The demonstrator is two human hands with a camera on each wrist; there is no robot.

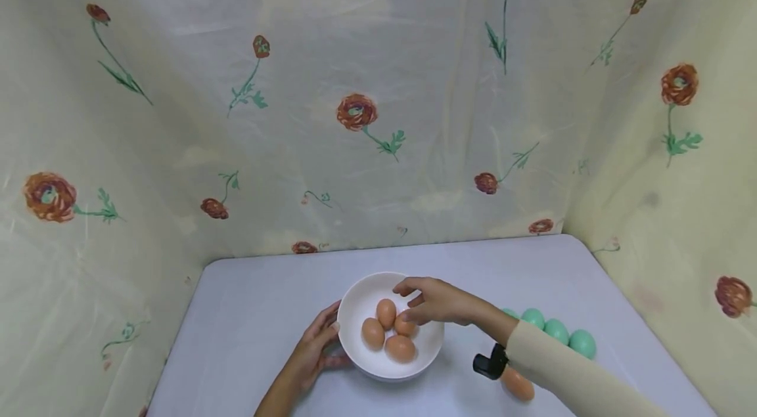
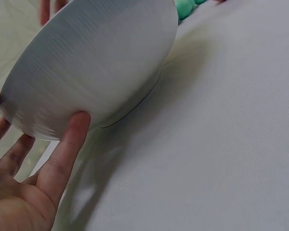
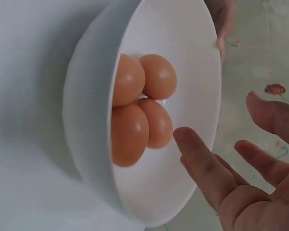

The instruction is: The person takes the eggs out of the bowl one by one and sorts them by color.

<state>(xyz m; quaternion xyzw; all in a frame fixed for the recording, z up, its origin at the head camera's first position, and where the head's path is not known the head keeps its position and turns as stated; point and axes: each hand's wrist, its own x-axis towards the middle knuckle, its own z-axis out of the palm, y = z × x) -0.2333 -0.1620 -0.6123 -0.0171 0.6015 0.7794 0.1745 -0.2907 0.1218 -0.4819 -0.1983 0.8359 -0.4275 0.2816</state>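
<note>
A white bowl (image 1: 361,299) stands on the table with several brown eggs (image 1: 401,349) clustered in its bottom. My left hand (image 1: 310,346) holds the bowl by its left side, thumb at the rim. In the left wrist view its other fingers spread against the outer wall of the bowl (image 2: 96,57). Over the right part of the bowl hovers my right hand (image 1: 440,302), its fingers loosely bent and nothing between them. The right wrist view shows a fingertip close beside one of the eggs (image 3: 156,122), with the thumb and other fingers apart.
Right of the bowl, a row of several green eggs (image 1: 582,343) lies on the white table (image 1: 260,299), partly behind my right forearm. Another brown egg (image 1: 518,384) sits nearer, partly covered by the sleeve (image 1: 568,364). Flower-printed cloth (image 1: 414,161) hangs around the table's back and sides.
</note>
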